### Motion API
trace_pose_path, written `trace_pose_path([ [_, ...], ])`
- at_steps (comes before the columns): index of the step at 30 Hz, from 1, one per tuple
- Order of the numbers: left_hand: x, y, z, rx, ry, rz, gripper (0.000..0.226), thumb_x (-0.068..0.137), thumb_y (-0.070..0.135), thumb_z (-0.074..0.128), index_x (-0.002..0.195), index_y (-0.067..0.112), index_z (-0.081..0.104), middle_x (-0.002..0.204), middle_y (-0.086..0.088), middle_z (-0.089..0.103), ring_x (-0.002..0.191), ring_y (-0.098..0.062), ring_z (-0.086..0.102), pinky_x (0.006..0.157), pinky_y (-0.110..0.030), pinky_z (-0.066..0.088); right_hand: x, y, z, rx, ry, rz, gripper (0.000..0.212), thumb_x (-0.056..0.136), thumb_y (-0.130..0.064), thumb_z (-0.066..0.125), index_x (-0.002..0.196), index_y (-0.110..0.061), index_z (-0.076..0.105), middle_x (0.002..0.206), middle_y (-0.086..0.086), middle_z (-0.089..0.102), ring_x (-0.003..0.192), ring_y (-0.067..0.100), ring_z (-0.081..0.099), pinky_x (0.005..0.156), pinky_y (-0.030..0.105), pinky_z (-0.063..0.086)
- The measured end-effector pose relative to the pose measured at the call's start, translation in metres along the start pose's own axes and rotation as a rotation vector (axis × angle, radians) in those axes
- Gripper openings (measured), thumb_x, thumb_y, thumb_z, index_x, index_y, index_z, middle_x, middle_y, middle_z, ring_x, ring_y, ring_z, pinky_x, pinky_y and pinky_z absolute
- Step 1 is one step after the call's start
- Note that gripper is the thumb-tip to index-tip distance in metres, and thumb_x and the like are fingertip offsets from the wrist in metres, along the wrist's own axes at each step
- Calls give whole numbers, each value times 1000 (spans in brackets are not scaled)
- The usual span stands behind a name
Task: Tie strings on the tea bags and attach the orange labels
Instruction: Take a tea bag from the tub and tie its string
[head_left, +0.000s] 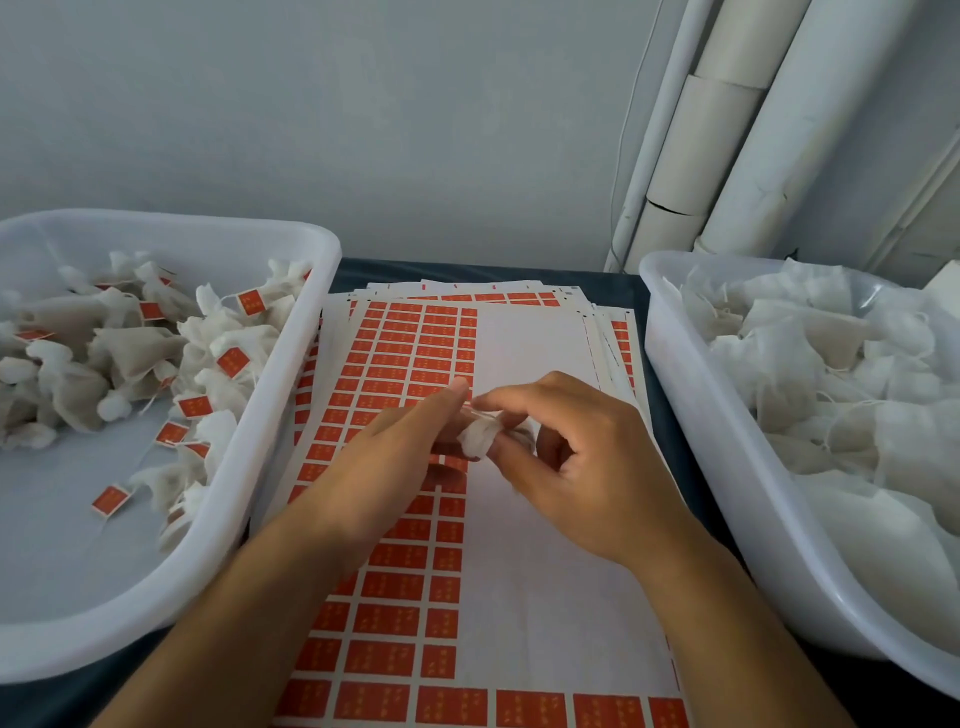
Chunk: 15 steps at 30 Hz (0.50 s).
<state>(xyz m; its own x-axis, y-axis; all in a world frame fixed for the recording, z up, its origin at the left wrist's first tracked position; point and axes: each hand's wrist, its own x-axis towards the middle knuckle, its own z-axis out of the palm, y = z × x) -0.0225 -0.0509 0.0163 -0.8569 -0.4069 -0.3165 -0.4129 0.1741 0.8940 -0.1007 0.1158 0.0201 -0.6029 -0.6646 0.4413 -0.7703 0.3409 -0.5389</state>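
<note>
Fingers (498, 447) of both hands pinch a small white tea bag (478, 436) above the sheet of orange labels (410, 343), midway between the left tub (291, 364) and right tub (691, 415).

Plain wall, pipes and a dark worktop

A pale grey wall (363, 114) fills the background. In the right corner, several white pipes (769, 135) run up at a slant, one wrapped in beige sleeves with a crack at a joint; a thin white cable (631, 124) hangs down beside them. A dark blue-grey worktop (597, 291) shows at the far edge, below the wall.
</note>
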Motion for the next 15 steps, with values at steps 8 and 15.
trace_pose_path([
  [8, -2, 1, -1, -21, -4, 38, 49, 66, 92, 37, 87, 62, 69, 104, 18, 73, 107, -18, 69, 106, -51, 48, -1, -1, -2, 99, 9, 24, 44, 91, -45, 73, 132, -38, 58, 102, -25, 67, 73, -5, 65, 60, 6, 49],
  [15, -2, 2, -1, -43, 7, 48, 45, 68, 89, 39, 85, 61, 70, 96, 20, 74, 105, -20, 70, 106, -51, 49, -1, -3, -3, 123, 7, 39, 35, 90, -42, 75, 121, -36, 61, 100, -25, 65, 75, -6, 65, 59, 5, 47],
])
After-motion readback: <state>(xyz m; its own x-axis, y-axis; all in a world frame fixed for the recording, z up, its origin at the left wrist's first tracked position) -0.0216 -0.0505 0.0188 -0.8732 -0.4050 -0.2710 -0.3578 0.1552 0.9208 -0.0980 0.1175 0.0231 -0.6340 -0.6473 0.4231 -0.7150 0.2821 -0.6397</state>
